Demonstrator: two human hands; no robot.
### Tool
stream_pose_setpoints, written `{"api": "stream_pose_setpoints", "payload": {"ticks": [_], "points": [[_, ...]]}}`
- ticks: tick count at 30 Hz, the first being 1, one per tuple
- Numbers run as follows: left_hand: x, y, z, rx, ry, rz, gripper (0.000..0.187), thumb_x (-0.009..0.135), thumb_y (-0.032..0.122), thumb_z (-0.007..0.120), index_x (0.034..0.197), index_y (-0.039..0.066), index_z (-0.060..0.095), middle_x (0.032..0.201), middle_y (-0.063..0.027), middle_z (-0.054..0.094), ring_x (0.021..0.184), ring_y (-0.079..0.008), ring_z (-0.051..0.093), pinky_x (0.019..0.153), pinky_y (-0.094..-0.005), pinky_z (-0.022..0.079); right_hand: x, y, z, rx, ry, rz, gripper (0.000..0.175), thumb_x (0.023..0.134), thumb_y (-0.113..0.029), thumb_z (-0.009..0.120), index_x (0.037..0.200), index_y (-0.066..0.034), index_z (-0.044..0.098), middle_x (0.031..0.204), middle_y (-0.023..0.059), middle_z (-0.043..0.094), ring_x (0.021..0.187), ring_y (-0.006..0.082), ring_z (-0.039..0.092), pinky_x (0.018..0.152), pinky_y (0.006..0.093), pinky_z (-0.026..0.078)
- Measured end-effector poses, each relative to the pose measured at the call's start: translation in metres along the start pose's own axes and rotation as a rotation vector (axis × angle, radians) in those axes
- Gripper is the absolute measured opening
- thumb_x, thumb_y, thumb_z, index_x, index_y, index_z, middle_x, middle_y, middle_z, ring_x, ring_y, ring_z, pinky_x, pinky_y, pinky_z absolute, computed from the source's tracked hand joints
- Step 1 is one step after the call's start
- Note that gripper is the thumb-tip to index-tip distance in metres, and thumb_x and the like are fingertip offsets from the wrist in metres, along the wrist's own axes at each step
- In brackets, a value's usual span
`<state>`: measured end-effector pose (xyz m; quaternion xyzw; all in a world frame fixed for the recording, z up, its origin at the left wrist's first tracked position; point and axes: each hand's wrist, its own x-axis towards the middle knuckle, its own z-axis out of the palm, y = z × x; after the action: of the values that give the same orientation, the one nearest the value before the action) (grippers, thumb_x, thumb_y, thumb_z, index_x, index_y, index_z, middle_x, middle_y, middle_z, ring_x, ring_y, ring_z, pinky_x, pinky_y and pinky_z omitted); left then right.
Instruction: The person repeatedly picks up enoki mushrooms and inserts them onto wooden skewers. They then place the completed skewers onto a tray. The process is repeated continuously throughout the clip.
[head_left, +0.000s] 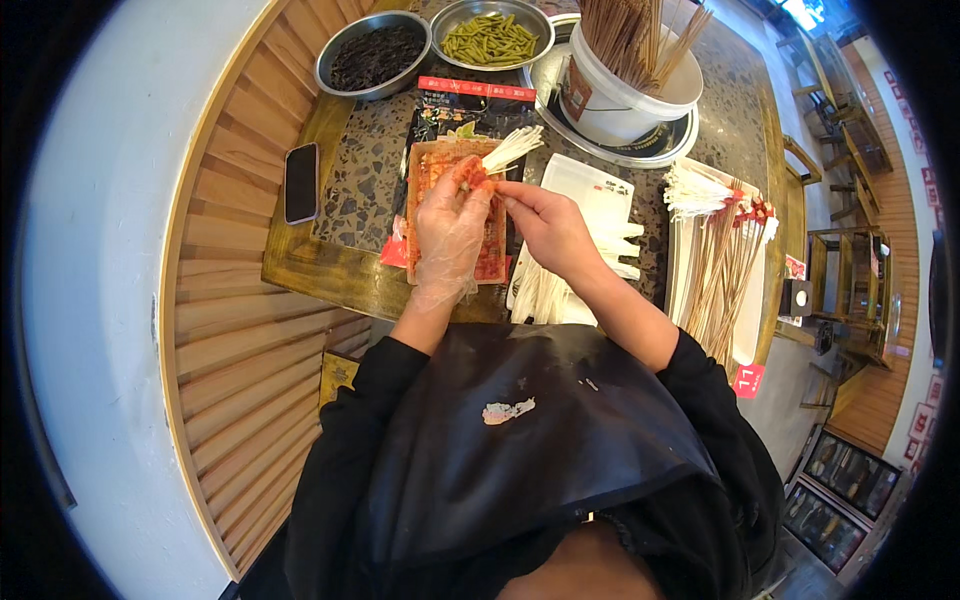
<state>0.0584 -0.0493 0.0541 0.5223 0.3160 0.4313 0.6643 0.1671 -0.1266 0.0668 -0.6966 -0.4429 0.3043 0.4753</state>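
Note:
My left hand (452, 217), in a clear plastic glove, holds a bundle of enoki mushrooms (514, 148) with a red-coated piece, likely meat, around its base. My right hand (544, 225), bare, pinches at that base, its fingertips meeting those of the left; a thin skewer may be between them, but I cannot tell. Under the left hand lies a tray of red sliced meat (493, 247). Right of it, more enoki bundles (544, 292) lie on a white tray (581, 180), partly hidden by my right forearm. Farther right, skewered enoki bundles (701, 191) rest on a long white tray (679, 277).
At the back stand a metal bowl of dark shredded food (375, 56), a metal bowl of green beans (489, 41) and a white bucket (630, 112) of wooden skewers (626, 37). A phone (301, 184) lies at the table's left edge, beside a slatted wooden panel (225, 247).

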Motion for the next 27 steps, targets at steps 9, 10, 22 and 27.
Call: {"api": "stream_pose_setpoints", "payload": {"ticks": [9,10,22,27], "points": [[0.003,0.000,0.003,0.129,0.008,-0.009,0.031,0.087,0.002,0.059,0.117,-0.005,0.055,0.105,-0.0085,0.061,0.093,-0.0112,0.056,0.078,-0.0226,0.047,-0.002,-0.001,0.007,-0.514,0.223,-0.312,0.018,0.082,-0.009,0.061,0.100,-0.0066,0.064,0.070,0.0131,0.058,0.063,0.0331,0.058,0.055,0.0401,0.048],[0.003,0.001,0.004,0.072,0.001,-0.032,0.035,0.087,0.002,0.059,0.120,-0.005,0.052,0.106,-0.0093,0.060,0.094,-0.0118,0.056,0.079,-0.0227,0.047,-0.002,-0.002,0.005,-0.507,0.226,-0.316,0.018,0.082,-0.008,0.061,0.100,-0.0067,0.065,0.071,0.0131,0.058,0.063,0.0327,0.058,0.055,0.0396,0.048],[0.011,0.002,-0.010,0.056,-0.063,-0.010,0.066,0.085,-0.001,0.058,0.141,-0.001,0.023,0.132,-0.0214,0.045,0.117,-0.0258,0.051,0.096,-0.0319,0.044,-0.028,0.013,-0.059,-0.281,0.357,-0.255,0.017,0.082,-0.011,0.060,0.097,-0.0045,0.064,0.079,0.0156,0.061,0.076,0.0341,0.060,0.067,0.0403,0.050],[0.015,0.009,-0.020,0.097,0.002,-0.102,0.058,0.086,-0.002,0.057,0.138,-0.002,0.031,0.132,-0.0197,0.044,0.119,-0.0260,0.049,0.099,-0.0335,0.041,-0.067,0.024,-0.122,0.441,0.344,0.250,0.025,0.087,-0.012,0.061,0.109,0.0012,0.062,0.076,0.0033,0.060,0.057,0.0075,0.052,0.050,0.0220,0.043]]}}
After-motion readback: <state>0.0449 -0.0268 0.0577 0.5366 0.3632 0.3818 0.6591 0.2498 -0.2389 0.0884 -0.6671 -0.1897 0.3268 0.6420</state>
